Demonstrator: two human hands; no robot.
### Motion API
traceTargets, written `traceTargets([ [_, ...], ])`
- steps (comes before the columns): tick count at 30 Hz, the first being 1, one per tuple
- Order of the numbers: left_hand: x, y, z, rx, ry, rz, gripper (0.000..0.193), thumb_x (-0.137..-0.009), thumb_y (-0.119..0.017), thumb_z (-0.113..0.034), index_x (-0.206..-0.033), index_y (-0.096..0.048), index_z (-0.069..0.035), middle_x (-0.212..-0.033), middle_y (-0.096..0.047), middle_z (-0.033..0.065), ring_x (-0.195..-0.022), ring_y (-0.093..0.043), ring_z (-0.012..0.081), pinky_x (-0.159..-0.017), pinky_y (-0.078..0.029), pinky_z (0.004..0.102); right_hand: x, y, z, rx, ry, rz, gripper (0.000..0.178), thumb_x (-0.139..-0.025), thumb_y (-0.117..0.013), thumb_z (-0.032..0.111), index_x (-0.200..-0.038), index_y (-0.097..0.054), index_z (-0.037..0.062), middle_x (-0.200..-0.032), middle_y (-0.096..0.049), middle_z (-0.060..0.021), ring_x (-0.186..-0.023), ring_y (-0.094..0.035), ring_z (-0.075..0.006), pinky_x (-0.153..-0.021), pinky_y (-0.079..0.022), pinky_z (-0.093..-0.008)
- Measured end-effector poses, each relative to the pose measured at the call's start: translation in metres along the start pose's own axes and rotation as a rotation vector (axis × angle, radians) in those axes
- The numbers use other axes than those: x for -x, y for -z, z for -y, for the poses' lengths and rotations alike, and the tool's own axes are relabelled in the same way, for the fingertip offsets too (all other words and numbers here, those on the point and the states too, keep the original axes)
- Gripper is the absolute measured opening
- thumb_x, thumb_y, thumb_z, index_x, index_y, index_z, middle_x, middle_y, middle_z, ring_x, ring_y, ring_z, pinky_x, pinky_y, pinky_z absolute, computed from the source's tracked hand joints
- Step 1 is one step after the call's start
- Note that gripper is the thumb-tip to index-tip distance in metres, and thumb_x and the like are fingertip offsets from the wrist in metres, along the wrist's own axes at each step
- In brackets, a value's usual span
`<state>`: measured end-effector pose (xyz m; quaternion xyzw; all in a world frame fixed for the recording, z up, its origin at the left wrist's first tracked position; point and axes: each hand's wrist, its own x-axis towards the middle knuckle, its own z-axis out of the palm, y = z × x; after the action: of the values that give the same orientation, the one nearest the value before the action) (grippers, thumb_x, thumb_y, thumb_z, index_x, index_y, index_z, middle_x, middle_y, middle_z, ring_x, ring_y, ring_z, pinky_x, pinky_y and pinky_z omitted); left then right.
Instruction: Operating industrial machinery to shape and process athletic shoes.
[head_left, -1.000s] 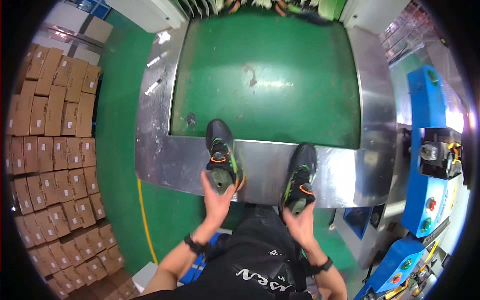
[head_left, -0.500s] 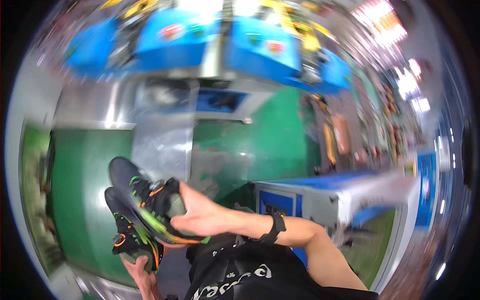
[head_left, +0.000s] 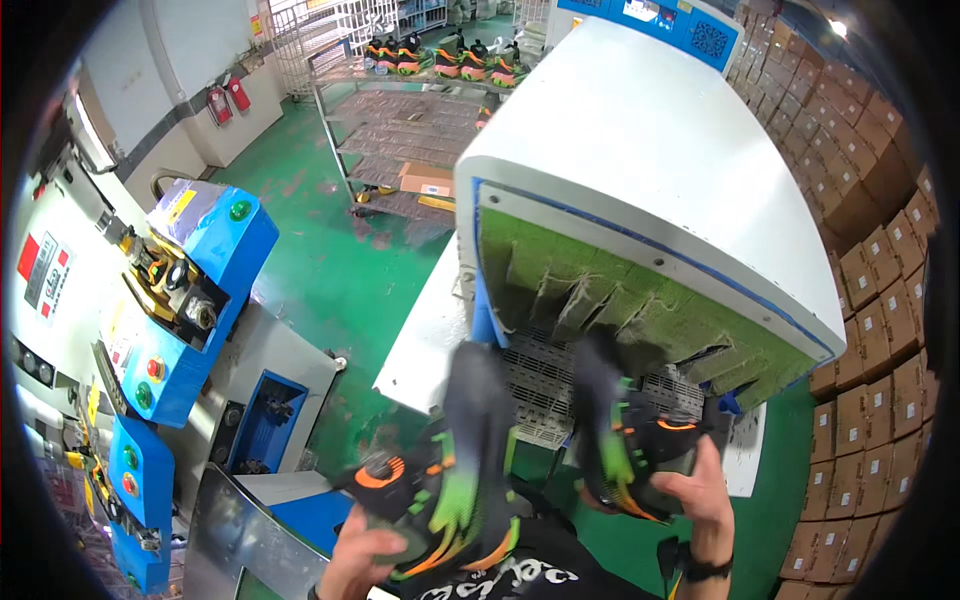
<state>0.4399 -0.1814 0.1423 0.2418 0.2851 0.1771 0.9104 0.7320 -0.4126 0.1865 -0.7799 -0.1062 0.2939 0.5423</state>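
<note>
My left hand (head_left: 362,548) is closed round the heel of a black sneaker (head_left: 470,455) with green and orange patches. A matching sneaker (head_left: 612,445) is in my right hand (head_left: 700,487), also gripped at the heel. Both toes point away from me, side by side with a gap between them. Beyond the toes opens the mouth of a white tunnel machine (head_left: 650,120), hung with a slit green curtain (head_left: 640,280). A perforated slatted conveyor (head_left: 540,385) runs under the curtain. Whether the toes touch the conveyor I cannot tell.
At left stands a machine with blue housings (head_left: 235,250), buttons and clamps. Farther back, a metal rack (head_left: 400,130) carries several similar sneakers. Stacked cardboard boxes (head_left: 870,400) line the right side. Two red fire extinguishers (head_left: 228,98) are by the far wall.
My view has swung from the row of blue machines to the tunnel machine. Both sneakers, held close together at the left before, are now farther apart in front of the curtain.
</note>
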Motion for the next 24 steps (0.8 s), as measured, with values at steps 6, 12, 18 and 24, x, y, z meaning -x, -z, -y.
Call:
traceTargets([
  [6,-0.136,-0.119,0.001,-0.944,-0.034,0.055,0.078,-0.062,-0.062,0.002,-0.137,-0.039,0.0,-0.123,-0.055,0.0123,-0.112,-0.054,0.023,-0.101,-0.04,0.0334,-0.019,0.037,-0.053,0.32,0.321,-0.403,0.059,-0.068,-0.06,0.001,-0.125,-0.044,-0.0034,-0.109,-0.061,-0.0225,-0.102,-0.061,-0.0338,-0.093,-0.044,-0.0366],
  [12,-0.214,-0.15,0.029,-1.367,-0.313,0.174,0.07,-0.069,-0.065,-0.007,-0.133,-0.039,0.007,-0.126,-0.053,0.021,-0.119,-0.05,0.0266,-0.103,-0.038,0.0324,-0.016,0.036,-0.039,0.208,0.069,-0.503,0.059,-0.068,-0.061,0.002,-0.125,-0.045,-0.0018,-0.109,-0.061,-0.0192,-0.104,-0.059,-0.0305,-0.095,-0.043,-0.0355],
  [18,-0.139,-0.088,0.016,-0.819,-0.289,0.339,0.059,-0.085,-0.059,0.004,-0.138,-0.034,0.003,-0.141,-0.042,0.0151,-0.13,-0.044,0.0221,-0.109,-0.034,0.0362,-0.067,0.05,-0.046,0.174,0.247,-0.443,0.051,-0.072,-0.055,0.0,-0.123,-0.046,-0.004,-0.112,-0.059,-0.0187,-0.102,-0.058,-0.0311,-0.093,-0.043,-0.0348],
  [24,-0.019,0.046,-0.005,-0.836,-0.318,0.175,0.046,-0.087,-0.059,0.0,-0.131,-0.045,0.0,-0.13,-0.056,0.0119,-0.12,-0.054,0.0184,-0.103,-0.04,0.0319,-0.041,-0.065,0.035,0.077,0.844,-0.681,0.05,-0.081,-0.05,0.0,-0.13,-0.042,-0.0051,-0.132,-0.048,-0.0219,-0.119,-0.051,-0.0306,-0.104,-0.038,-0.04],
])
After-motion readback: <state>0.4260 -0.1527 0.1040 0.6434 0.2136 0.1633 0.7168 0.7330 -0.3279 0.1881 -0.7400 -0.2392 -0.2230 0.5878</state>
